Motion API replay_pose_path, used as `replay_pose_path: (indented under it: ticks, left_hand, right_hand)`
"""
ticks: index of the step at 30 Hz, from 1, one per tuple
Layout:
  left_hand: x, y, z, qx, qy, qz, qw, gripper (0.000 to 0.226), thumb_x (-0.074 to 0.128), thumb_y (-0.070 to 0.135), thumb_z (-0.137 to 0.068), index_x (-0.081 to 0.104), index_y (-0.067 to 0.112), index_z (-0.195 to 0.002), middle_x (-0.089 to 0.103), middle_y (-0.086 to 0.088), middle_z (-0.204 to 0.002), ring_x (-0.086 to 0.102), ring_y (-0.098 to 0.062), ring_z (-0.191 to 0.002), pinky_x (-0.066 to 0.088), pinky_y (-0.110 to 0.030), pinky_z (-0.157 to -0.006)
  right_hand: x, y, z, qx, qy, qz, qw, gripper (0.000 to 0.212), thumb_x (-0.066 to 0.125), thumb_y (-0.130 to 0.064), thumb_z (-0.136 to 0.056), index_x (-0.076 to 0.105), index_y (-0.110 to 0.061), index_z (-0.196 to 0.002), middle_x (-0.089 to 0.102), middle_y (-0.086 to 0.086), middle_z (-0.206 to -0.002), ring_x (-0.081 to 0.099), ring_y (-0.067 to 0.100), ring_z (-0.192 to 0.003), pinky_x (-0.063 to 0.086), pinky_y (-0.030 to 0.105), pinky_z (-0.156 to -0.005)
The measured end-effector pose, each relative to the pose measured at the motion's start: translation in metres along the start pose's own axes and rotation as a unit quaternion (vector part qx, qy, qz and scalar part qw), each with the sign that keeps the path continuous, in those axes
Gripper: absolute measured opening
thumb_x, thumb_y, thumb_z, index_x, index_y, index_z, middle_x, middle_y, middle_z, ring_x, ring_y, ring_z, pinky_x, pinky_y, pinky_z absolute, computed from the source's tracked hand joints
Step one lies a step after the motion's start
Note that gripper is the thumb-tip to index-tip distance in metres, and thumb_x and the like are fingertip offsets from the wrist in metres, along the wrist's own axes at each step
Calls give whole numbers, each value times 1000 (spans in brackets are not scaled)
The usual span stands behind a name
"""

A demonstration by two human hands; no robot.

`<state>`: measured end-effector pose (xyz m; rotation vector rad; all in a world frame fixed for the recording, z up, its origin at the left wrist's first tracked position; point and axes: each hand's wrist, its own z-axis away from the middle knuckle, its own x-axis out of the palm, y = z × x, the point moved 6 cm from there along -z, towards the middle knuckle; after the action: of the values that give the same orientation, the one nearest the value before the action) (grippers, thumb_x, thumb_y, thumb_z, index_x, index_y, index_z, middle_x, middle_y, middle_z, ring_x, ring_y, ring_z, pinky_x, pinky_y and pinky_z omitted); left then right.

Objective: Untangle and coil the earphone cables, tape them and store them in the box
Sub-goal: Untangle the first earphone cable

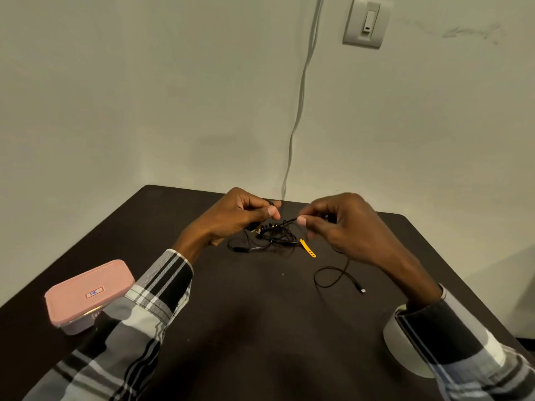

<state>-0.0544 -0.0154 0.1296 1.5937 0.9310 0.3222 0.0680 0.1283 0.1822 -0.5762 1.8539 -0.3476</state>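
Tape roll (405, 354): A white roll is sitting near on the right, half hiding under the right sleeve (451, 340).
Box (86, 293): The pink box is sitting near on the left side of the dark table (260, 328). Its lid is on. The left sleeve (144, 308) is lying just beside it.
Loose cable end (335, 277): One black cable is curling on the table, right of the middle. Its little plug (362, 290) is lying at the near end.
Earphone tangle (272, 235): The black earphone cables are lying in a messy knot farther back, in the middle of the table, between the two hands. Small yellow bits are showing in the knot.
Yellow strap (307, 248): A small yellow strap is lying at the right edge of the tangle.
Left hand (234, 215): It is holding up over the left of the tangle. Its fingers are curling and its thumb and finger are pinching a black piece of the cables.
Right hand (344, 224): It is holding up over the right of the tangle. Its thumb and finger are pinching a thin black cable that is running to the knot.
Wall (144, 96): A pale wall is standing far behind the table. A light switch (366, 21) is sitting high on the right, and a white wire (301, 91) is hanging down the wall to the table's far edge.
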Motion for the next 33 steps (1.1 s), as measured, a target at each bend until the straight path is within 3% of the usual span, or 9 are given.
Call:
replay_pose_path:
  ticks: [6, 9, 14, 18, 19, 21, 24, 30, 33]
  left_hand:
    - [12, 5, 2, -14, -70, 5, 997, 21, 62, 13, -93, 73, 0, -105, 72, -9, -116, 66, -8, -111, 50, -13, -75]
    - [8, 5, 1, -10, -34, 3, 999, 22, 63, 16, -93, 74, 3, -106, 74, -10, -109, 70, -22, -102, 52, -22, -76]
    - [-11, -6, 0, -40, 4, 37, 999, 25, 58, 16, -96, 71, -1, -108, 76, -6, -103, 73, -18, -92, 55, -33, -77]
    - [-17, -14, 1, -81, 20, 121, 989, 21, 52, 13, -98, 66, -3, -95, 75, -19, -98, 63, -6, -54, 53, -36, -73]
    - [-18, -16, 1, -88, 23, 132, 987, 21, 52, 12, -98, 66, -2, -93, 75, -19, -93, 64, -7, -54, 54, -37, -74]
    - [-17, -20, 1, -93, 22, 141, 985, 20, 55, 14, -95, 68, -2, -94, 75, -18, -87, 72, -23, -76, 54, -42, -78]
    - [-14, -23, -1, -89, 21, 153, 984, 22, 58, 17, -91, 70, -1, -93, 74, -18, -82, 65, -44, -103, 54, -47, -81]
    - [-18, -30, -3, -91, 61, 226, 968, 26, 59, 20, -87, 67, -4, -95, 70, -13, -67, 68, -40, -104, 50, -60, -87]
    - [-17, -30, -2, -86, 67, 217, 970, 27, 61, 23, -85, 70, 0, -97, 74, -15, -81, 71, -36, -99, 49, -63, -90]
  right_hand:
    - [-30, -8, -16, -16, 58, 42, 997, 15, 70, -32, -90, 72, -29, -75, 69, -14, -64, 58, -6, -64, 37, 22, -62]
    - [-31, -13, -20, -31, 48, 52, 997, 15, 70, -31, -90, 73, -28, -76, 69, -14, -64, 58, -1, -67, 45, 28, -67]
    - [-25, -13, -21, -40, 34, 63, 997, 10, 70, -30, -90, 75, -27, -82, 70, -14, -65, 58, -3, -67, 42, 27, -66]
    - [-29, -10, -23, -34, 47, 52, 997, 12, 70, -31, -90, 74, -28, -79, 70, -15, -65, 57, -3, -66, 38, 25, -65]
    - [-29, -10, -24, -34, 48, 52, 997, 13, 70, -32, -90, 74, -28, -79, 70, -15, -65, 56, -3, -65, 37, 25, -64]
    - [-28, -11, -26, -34, 49, 54, 997, 13, 70, -32, -90, 74, -27, -78, 70, -15, -64, 56, -5, -65, 36, 24, -64]
    - [-29, -12, -28, -29, 56, 48, 997, 18, 70, -33, -90, 71, -33, -72, 69, -17, -65, 58, -7, -69, 40, 25, -67]
    - [-36, -13, -27, -17, 77, 36, 996, 18, 70, -31, -90, 70, -31, -72, 70, -12, -67, 53, -15, -59, 33, 21, -60]
    - [-37, -11, -26, -11, 76, 33, 996, 16, 70, -31, -90, 72, -28, -74, 70, -12, -67, 53, -15, -59, 33, 20, -60]
